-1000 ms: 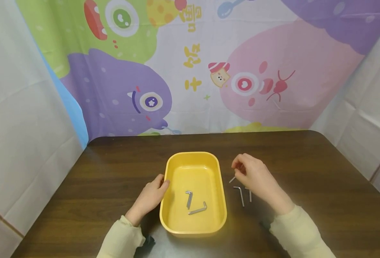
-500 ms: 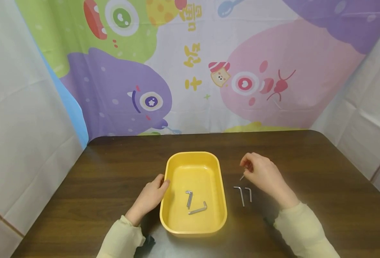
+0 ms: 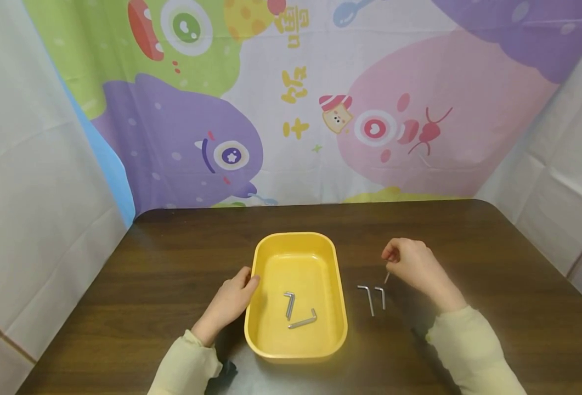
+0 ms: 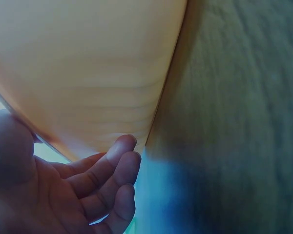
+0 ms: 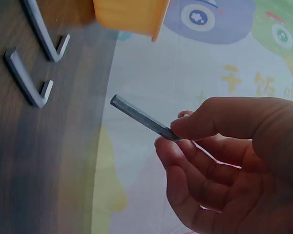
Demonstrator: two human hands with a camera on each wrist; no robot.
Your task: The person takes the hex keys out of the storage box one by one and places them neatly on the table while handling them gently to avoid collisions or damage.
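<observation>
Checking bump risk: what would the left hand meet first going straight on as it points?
The yellow tray, most likely: the left hand is right at its rim, though exact finger contact is hard to judge.

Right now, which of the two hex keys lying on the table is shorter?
The key nearer the right hand; the other key, nearer the tray, is longer.

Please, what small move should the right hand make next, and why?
Probably the right hand should lower the pinched hex key onto the table, to the right of the shorter hex key. The longer hex key and the shorter one lie there side by side, and the pinched one is held farther from the yellow tray than both, so it could join that row.
</observation>
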